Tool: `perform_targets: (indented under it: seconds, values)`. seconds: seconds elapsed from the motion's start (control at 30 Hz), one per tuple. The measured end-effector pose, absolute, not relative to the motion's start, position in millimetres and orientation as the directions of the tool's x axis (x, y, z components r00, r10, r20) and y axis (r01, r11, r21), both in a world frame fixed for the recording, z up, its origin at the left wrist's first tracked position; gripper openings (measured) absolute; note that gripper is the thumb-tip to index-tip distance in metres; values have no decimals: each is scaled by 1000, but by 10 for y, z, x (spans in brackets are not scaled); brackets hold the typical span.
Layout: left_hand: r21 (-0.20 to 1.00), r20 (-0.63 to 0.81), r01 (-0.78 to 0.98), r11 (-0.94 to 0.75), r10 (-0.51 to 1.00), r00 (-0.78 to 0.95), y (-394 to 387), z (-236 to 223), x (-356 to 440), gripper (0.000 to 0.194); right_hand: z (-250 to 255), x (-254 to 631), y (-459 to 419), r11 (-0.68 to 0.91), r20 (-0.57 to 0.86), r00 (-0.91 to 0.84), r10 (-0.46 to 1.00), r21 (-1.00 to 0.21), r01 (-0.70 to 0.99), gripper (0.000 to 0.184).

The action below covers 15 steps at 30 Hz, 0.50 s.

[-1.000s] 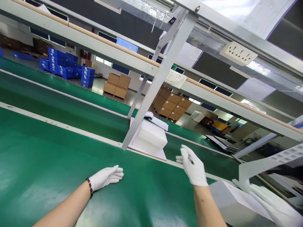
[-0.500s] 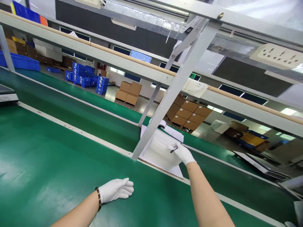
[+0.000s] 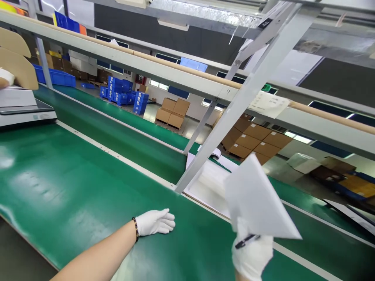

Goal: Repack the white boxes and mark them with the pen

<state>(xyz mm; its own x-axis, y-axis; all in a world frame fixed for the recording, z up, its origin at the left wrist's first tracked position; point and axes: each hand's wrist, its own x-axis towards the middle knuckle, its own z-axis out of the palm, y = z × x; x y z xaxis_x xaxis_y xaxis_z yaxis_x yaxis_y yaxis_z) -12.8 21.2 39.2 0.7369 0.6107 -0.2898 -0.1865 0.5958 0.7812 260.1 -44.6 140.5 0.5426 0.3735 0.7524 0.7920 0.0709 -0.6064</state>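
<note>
The right hand (image 3: 252, 253), gloved white, has its grip closed on a white foam sheet (image 3: 258, 203) and a black pen (image 3: 247, 240), raised above the near edge of the green conveyor belt (image 3: 73, 187). The left hand (image 3: 155, 222) lies flat on the belt, fingers loose, holding nothing. A stack of foam sheets (image 3: 209, 185) sits by the metal post (image 3: 234, 113).

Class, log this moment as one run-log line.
left hand: flat on green belt | right hand: holds white foam sheet and pen | foam stack: behind
</note>
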Motion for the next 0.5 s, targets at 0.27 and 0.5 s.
perform_targets:
  seconds: [0.27, 0.5]
  values:
    - [775, -298, -200, 599, 626, 720, 197, 358, -119, 96, 262, 2219, -458, -56, 191, 500, 845, -897, 438, 54]
    - [756, -307, -228, 613, 640, 704, 191, 371, -136, 92, 233, 2314, -395, -113, 75, 471, 879, -926, 360, 65]
